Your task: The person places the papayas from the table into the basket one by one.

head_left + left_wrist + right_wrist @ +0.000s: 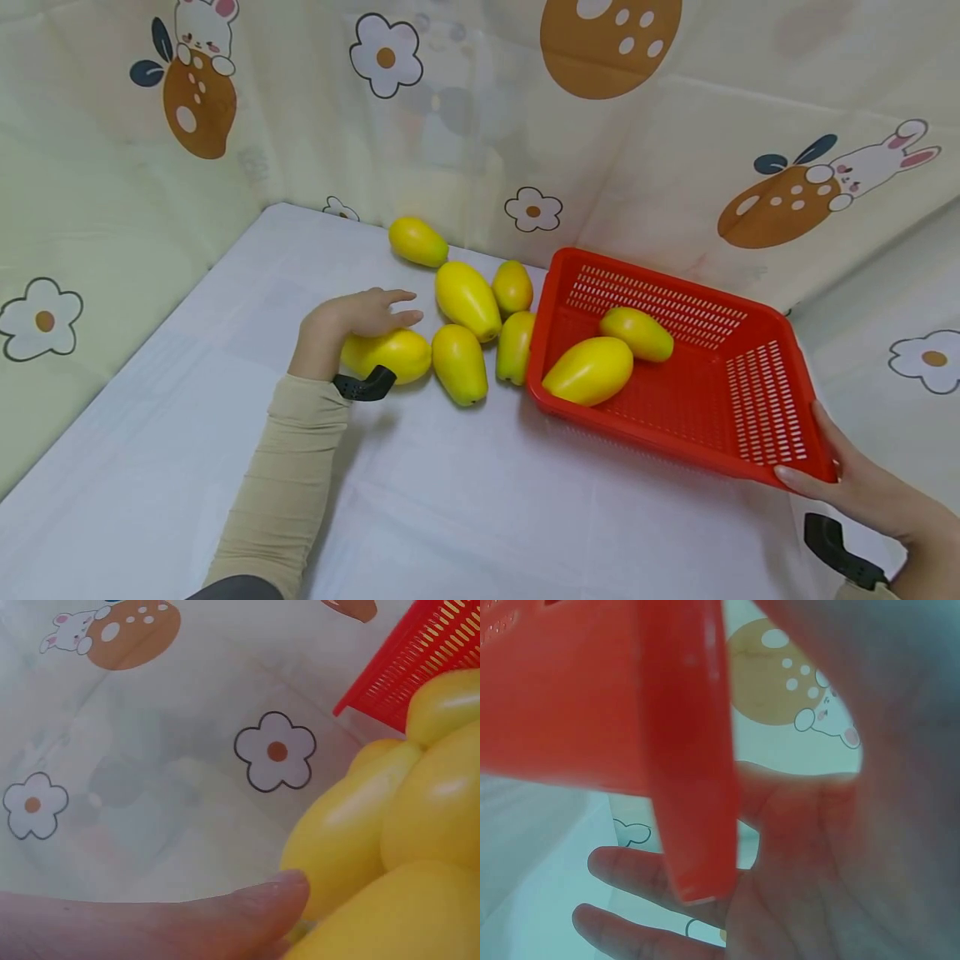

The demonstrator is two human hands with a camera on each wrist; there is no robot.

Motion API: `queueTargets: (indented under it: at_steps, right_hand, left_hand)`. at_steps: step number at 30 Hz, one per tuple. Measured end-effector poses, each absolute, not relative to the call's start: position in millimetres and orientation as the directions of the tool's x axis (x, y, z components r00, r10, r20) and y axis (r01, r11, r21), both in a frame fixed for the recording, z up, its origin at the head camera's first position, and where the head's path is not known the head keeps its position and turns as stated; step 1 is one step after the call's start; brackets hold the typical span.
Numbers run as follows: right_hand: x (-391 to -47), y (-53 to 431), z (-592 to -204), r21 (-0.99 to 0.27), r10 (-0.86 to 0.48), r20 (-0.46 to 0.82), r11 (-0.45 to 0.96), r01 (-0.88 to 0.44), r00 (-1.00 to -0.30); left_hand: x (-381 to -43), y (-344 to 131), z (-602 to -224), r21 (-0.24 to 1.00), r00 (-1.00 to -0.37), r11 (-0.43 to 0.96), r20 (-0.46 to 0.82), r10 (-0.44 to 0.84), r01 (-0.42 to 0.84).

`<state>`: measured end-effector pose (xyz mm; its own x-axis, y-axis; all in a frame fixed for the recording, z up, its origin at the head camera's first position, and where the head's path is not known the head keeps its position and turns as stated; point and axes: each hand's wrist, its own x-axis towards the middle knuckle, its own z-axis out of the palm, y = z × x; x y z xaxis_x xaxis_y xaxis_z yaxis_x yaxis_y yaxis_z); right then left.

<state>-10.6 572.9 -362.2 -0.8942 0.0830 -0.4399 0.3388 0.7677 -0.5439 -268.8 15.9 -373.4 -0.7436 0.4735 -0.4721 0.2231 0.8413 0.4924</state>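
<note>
Below left hand [362,315], on table [465,492] — yellow fruit [403,353]

Curtained-off nook — printed fabric walls [480,150], white table [517,508].

With the curtain [465,142] at twelve, I see five outer fruits [460,365] round a middle fruit [467,300] on the table [180,442]: at eleven, two, five, six and eight. The left hand [360,315] is at nine. The basket [697,408] sits between three and four, two inner fruits [588,372] towards its nine, the right hand [870,487] at its four-o'clock corner.
</note>
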Motion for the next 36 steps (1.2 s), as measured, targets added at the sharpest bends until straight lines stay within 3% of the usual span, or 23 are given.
queueTargets:
  at_steps: [16,36]
  right_hand:
    - [-9.9,572.0,-360.6,-0.526,0.092,-0.442,0.779,0.341,-0.892]
    - [-11.3,571.7,-362.4,-0.550,0.067,-0.438,0.768,0.327,-0.896]
  left_hand:
    - [-245.4,-0.8,-355.7,0.526,-0.624,0.824,-0.577,0.527,0.211]
    - [-238.9,13.0,-357.9,0.470,-0.595,0.836,-0.598,0.537,0.282]
